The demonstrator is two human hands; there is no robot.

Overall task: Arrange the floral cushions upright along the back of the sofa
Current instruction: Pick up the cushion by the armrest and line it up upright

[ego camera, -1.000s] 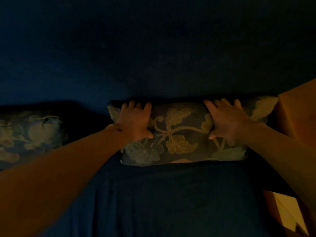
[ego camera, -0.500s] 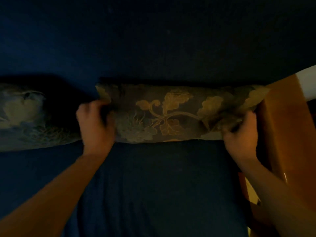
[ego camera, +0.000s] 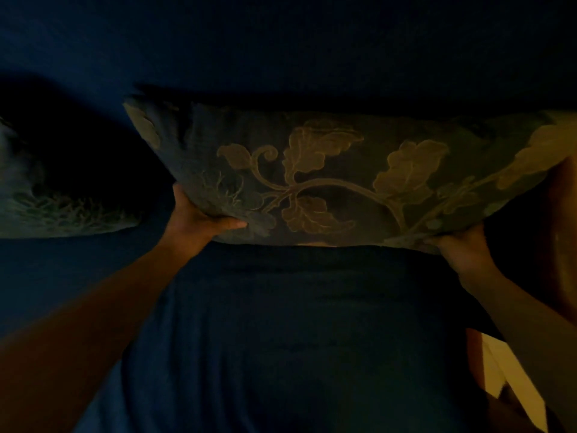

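Note:
A dark floral cushion (ego camera: 327,179) with tan leaves and a curling stem fills the middle of the head view, held above the blue sofa seat (ego camera: 296,323). My left hand (ego camera: 199,220) grips its lower left corner from underneath. My right hand (ego camera: 462,248) grips its lower right edge. The cushion's top edge is close to the dark blue sofa back (ego camera: 281,51). A second floral cushion (ego camera: 46,207) lies at the far left against the sofa back, partly cut off by the frame edge.
A wooden armrest or side panel (ego camera: 562,229) stands at the right end of the sofa. A pale floor patch (ego camera: 512,379) shows at the lower right. The room is very dim.
My hands slid from the cushion's top face down to its lower corners and lifted it off the seat. The cushion now appears larger and closer.

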